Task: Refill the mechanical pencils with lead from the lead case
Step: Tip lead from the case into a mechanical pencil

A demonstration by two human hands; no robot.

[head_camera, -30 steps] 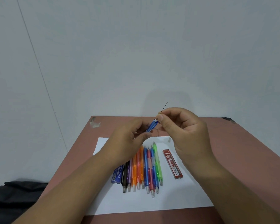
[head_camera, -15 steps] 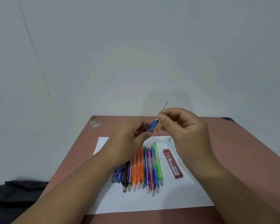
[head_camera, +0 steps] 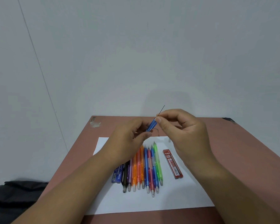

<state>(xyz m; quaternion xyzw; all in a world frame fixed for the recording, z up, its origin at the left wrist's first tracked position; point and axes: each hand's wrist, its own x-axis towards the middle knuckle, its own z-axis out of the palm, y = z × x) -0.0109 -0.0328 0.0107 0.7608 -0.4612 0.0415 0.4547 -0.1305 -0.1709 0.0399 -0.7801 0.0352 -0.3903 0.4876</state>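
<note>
Nearest the camera, on a white sheet of paper (head_camera: 176, 198) laid on the desk (head_camera: 233, 159), a row of coloured mechanical pencils (head_camera: 144, 168) is seen lying side by side, below and toward the camera from the fingers of both hands. A blue lead case (head_camera: 118, 173) lies just left of the row, partly hidden under the left forearm, and a red lead case (head_camera: 172, 164) lies apart to the right, beneath the right hand (head_camera: 184, 135). Above the row, a blue mechanical pencil (head_camera: 151, 125) is gripped by the curled fingers of the left hand (head_camera: 128, 143), its open rear end tilted up toward the right-hand fingertips. A thin lead (head_camera: 161, 110) is pinched between the right thumb and forefinger, just at the pencil's opening, its free end pointing up and away. The step in hand is judged to be the feeding of lead into the barrel. What is called for next is a steady alignment and a gentle downward slide, since the lead could be snapped by sideways pressure. Farthest off, a plain wall (head_camera: 136, 54) is seen.
</note>
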